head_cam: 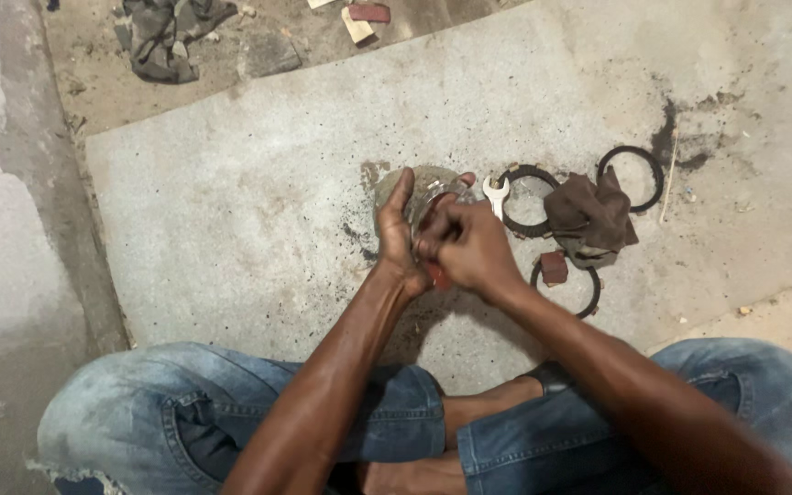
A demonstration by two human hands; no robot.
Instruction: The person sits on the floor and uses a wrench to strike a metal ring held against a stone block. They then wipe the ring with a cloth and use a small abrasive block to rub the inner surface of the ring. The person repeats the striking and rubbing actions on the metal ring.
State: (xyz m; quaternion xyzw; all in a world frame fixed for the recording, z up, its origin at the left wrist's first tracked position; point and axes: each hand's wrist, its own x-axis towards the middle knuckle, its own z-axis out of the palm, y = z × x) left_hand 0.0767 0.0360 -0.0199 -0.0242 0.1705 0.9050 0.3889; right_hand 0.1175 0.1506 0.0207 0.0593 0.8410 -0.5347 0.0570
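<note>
Head view looks down on a person seated cross-legged on a concrete floor (231, 220), both hands raised together over the knees. Left hand (398, 240) has its grip closed around a round, greyish metal disc (423, 186), thumb up along the rim and palm behind it, so the disc stands tilted in front of the person. Right hand (469, 247) has its grip curled tight, fingers pinched against the near face of the disc; a small red piece (439, 278) shows just under the two hands, though which hand carries it I cannot tell. The disc looks dull and grimy, with a paler shiny centre.

On the floor just beyond the hands lies a silver open-ended spanner (495, 195), touching a dark toothed ring (526, 200). A brown rag (588, 218) lies beside that ring, overlapping a second dark ring (632, 176) farther right. A third ring (568, 286) lies nearer the right knee with a small reddish-brown block (554, 267) on it. At the top left, a heap of grey cloth (165, 32) rests on sandy ground.
</note>
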